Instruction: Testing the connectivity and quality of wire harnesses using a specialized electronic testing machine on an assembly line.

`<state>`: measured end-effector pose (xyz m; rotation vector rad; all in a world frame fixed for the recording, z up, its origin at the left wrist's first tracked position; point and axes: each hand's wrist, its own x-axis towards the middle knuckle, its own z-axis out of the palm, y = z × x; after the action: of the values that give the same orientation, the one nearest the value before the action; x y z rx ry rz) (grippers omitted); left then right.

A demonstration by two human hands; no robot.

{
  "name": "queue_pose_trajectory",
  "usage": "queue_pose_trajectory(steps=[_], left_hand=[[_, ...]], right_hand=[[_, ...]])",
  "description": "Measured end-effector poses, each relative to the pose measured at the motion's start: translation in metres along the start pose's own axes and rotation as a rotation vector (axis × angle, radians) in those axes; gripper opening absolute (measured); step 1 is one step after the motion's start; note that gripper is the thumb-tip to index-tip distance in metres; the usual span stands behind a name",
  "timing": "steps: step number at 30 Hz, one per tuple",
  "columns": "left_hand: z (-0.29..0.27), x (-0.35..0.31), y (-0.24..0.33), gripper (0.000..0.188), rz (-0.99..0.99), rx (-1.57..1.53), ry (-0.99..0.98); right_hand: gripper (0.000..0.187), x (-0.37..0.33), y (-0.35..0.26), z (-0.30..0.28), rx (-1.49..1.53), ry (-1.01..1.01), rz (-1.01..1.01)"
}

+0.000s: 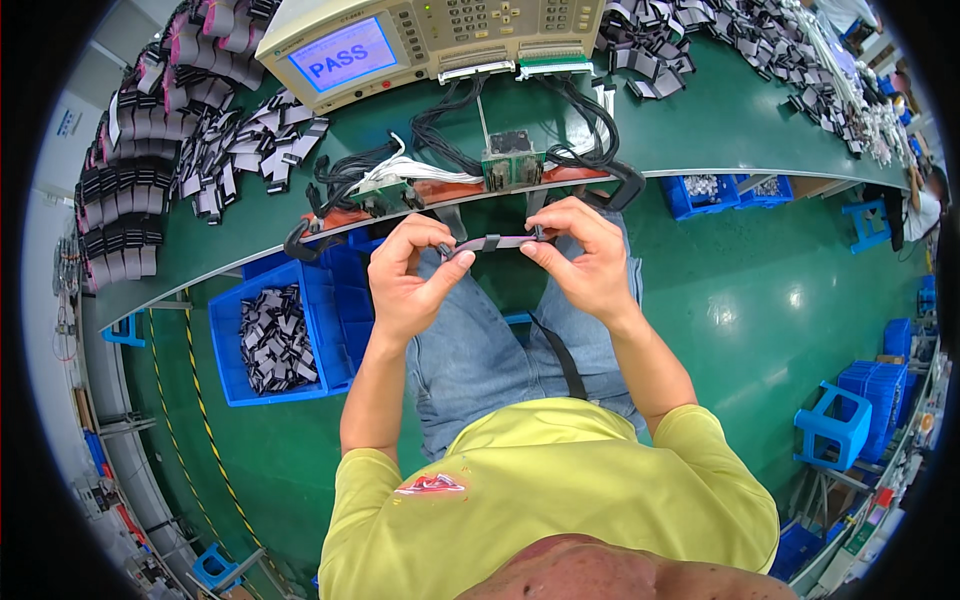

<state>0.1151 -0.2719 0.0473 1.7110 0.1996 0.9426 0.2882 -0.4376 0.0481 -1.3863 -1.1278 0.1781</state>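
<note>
A short grey ribbon cable [512, 242] with a pinkish edge and black connectors is stretched between my hands, in front of the bench edge. My left hand [412, 272] pinches the connector at one end between thumb and fingers. At the other end, my right hand [585, 258] grips the second connector the same way. A dark band sits around the middle of the cable. Just beyond my hands, small green circuit boards [515, 165] with sockets are fixed at the bench edge, and the cable is apart from them.
A beige tester [430, 50] with a lit screen stands on the green bench [690, 135], wired to the boards by black cables [450, 135]. Ribbon cables [245, 145] lie heaped at left. A blue bin [230, 350] below holds more. Black clamps [628, 187] grip the edge.
</note>
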Motion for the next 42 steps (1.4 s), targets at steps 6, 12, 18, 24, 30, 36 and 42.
queue_pose_trajectory(steps=[6, 12, 18, 24, 30, 36, 42], left_hand=[[0.0007, 0.0006, 0.0008, 0.024, 0.005, 0.006, -0.003], [0.001, 0.0006, -0.0005, 0.023, -0.019, -0.013, 0.002], [0.001, 0.0014, -0.0002, 0.023, -0.022, -0.013, 0.002], [0.0006, 0.0019, -0.0005, 0.024, -0.023, -0.009, 0.006], [0.0, 0.0019, -0.0016, 0.024, -0.024, -0.006, 0.006], [-0.0004, 0.0017, -0.002, 0.024, -0.029, 0.001, 0.005], [0.0004, 0.0024, -0.0017, 0.023, -0.053, -0.002, 0.015]], right_hand=[[0.027, -0.0002, 0.0001, -0.0006, -0.01, -0.007, 0.0], [0.027, -0.0005, 0.0002, -0.0005, -0.003, -0.007, 0.008], [0.027, -0.0004, -0.0005, 0.0008, 0.021, 0.011, 0.02], [0.027, 0.0014, -0.0024, -0.0005, -0.008, -0.014, 0.006], [0.027, 0.0012, -0.0015, 0.0, -0.013, -0.014, -0.001], [0.026, 0.0013, -0.0009, 0.0004, -0.013, -0.015, -0.001], [0.026, -0.0002, -0.0004, -0.0003, -0.003, -0.022, -0.009]])
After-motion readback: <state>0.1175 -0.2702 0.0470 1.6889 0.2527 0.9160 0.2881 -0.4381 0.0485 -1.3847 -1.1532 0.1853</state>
